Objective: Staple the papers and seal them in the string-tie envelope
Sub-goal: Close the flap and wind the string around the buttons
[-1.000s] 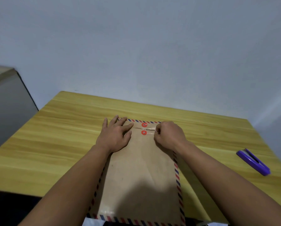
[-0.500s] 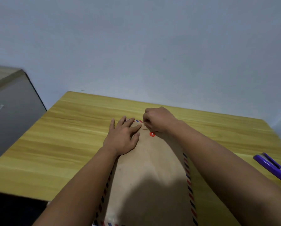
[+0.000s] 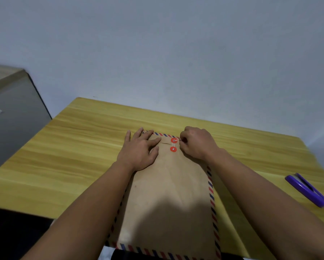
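A brown envelope (image 3: 168, 199) with a red-and-blue striped border lies lengthwise on the wooden table (image 3: 73, 156), its flap end far from me. Two red string-tie discs (image 3: 174, 145) sit near the flap, with a thin white string running between them. My left hand (image 3: 140, 149) lies flat with spread fingers on the envelope's upper left, just left of the discs. My right hand (image 3: 196, 143) is curled at the right of the upper disc, fingertips pinching the string. The papers are not visible.
A purple stapler (image 3: 305, 189) lies on the table at the right, well apart from the envelope. A grey cabinet (image 3: 11, 117) stands beside the table's left edge. A pale wall rises behind the table's far edge.
My right hand swung from the right of the discs up over the top disc and back to the right, carrying the string. My left hand stayed pressed on the envelope.
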`<move>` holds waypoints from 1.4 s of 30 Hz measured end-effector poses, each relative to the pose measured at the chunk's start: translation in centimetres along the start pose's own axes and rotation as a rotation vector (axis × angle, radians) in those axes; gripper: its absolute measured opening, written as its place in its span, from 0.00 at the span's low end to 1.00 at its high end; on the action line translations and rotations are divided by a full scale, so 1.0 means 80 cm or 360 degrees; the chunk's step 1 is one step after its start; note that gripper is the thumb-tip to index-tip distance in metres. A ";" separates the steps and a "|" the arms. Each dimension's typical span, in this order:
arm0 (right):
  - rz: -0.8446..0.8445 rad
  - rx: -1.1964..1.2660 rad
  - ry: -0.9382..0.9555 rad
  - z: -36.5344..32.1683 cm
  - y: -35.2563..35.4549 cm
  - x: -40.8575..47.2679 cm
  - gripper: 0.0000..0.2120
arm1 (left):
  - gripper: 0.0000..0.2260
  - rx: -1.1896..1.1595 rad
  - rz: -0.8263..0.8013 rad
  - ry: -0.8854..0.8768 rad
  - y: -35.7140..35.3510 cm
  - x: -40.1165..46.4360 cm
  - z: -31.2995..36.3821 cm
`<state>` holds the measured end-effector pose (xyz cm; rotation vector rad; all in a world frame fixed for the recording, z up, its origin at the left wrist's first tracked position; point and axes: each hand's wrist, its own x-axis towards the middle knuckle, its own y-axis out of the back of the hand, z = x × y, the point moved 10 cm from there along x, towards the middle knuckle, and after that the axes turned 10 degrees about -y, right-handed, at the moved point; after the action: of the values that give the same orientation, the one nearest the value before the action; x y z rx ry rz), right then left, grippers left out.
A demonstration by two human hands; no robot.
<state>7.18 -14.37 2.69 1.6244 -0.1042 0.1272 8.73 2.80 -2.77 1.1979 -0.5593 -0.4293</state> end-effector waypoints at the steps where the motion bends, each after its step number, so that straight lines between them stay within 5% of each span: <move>1: 0.0003 0.0000 0.0012 -0.005 0.002 -0.007 0.13 | 0.27 0.0001 -0.0006 0.0003 0.000 0.000 0.000; 11: -0.0012 0.0118 -0.0242 -0.046 -0.001 -0.021 0.10 | 0.26 -0.0009 0.0001 0.0000 0.000 -0.001 0.001; 18: 0.0097 0.0123 -0.0071 -0.075 -0.004 -0.052 0.12 | 0.26 -0.0023 -0.0003 0.0000 -0.001 -0.001 0.000; 33: -0.0040 0.0079 -0.0423 0.032 0.014 -0.071 0.10 | 0.26 -0.0007 0.0011 -0.0007 0.000 -0.003 0.000; 42: 0.0152 0.0154 0.0088 -0.048 0.003 -0.082 0.10 | 0.27 0.0002 -0.0011 0.0011 -0.001 -0.002 -0.002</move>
<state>0.59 -10.66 2.16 1.7116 -0.1351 0.2537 8.68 2.95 -2.92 1.2027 -0.5495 -0.4304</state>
